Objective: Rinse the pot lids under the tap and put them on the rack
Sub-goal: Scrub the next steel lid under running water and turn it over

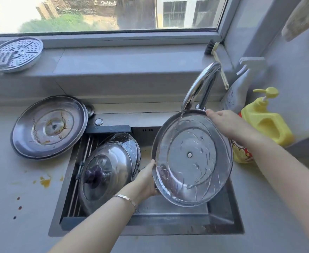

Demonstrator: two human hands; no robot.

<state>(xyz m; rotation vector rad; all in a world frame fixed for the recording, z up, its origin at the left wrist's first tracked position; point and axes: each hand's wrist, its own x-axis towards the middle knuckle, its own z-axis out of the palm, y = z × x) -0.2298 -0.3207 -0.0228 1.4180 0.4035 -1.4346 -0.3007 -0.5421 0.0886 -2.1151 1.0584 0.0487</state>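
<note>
- Your left hand (pixel 147 179) grips the lower-left rim of the steel lid (pixel 192 156), with the fingers curled behind it.
- Your right hand (pixel 223 123) clasps the upper-right rim of the same lid, fingers hooked over its far side.
- Between both hands the lid is tilted above the sink (pixel 150 232), its hollow underside facing you, wet and streaked.
- A thin stream from the tap (pixel 201 83) lands on the lid's upper-left edge.
- To your left the rack (pixel 88 150) covers the left part of the sink. Stacked lids (pixel 109 167) lean on it, and the front one has a dark knob.
- A stained lid (pixel 49 126) lies underside up on the counter (pixel 13 189), beside the sink's back-left corner.
- A yellow pump bottle (pixel 267 121) stands just beyond your right wrist.
</note>
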